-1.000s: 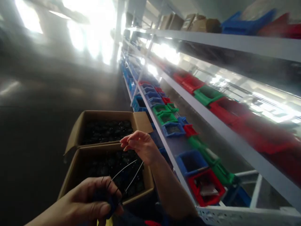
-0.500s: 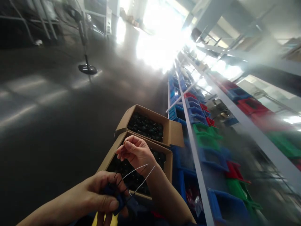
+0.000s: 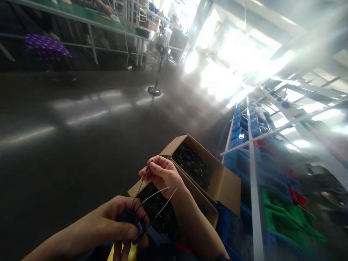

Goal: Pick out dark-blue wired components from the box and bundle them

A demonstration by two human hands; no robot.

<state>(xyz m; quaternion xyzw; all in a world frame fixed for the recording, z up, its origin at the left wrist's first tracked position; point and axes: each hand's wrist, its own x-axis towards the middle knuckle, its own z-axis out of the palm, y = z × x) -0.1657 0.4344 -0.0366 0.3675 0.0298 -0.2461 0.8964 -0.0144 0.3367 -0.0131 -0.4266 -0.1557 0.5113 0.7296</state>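
My left hand (image 3: 115,221) is closed round a small dark blue part (image 3: 139,235) with thin leads, holding it low in front of me. Two white wires (image 3: 156,196) and some dark ones stick out of the part, up and to the right. A little above, my right hand (image 3: 164,175) pinches the upper end of a thin dark wire (image 3: 140,185), which runs down to the left hand. Behind both hands stands an open cardboard box (image 3: 210,214) of small black pieces, partly covered by my right forearm. Something yellow (image 3: 132,253) shows below the left hand.
Beyond the first box is another open cardboard box (image 3: 230,186) with black pieces. A rack (image 3: 254,203) with blue, red and green bins (image 3: 288,214) runs along the right. A standing fan (image 3: 154,90), a green-topped table (image 3: 73,14) and a purple dotted cloth (image 3: 46,46) are farther off.
The view has turned left, so boxes and rack sit farther right. A dark wire now shows stretched between my right fingertips and the left hand; the left hand keeps its grip.
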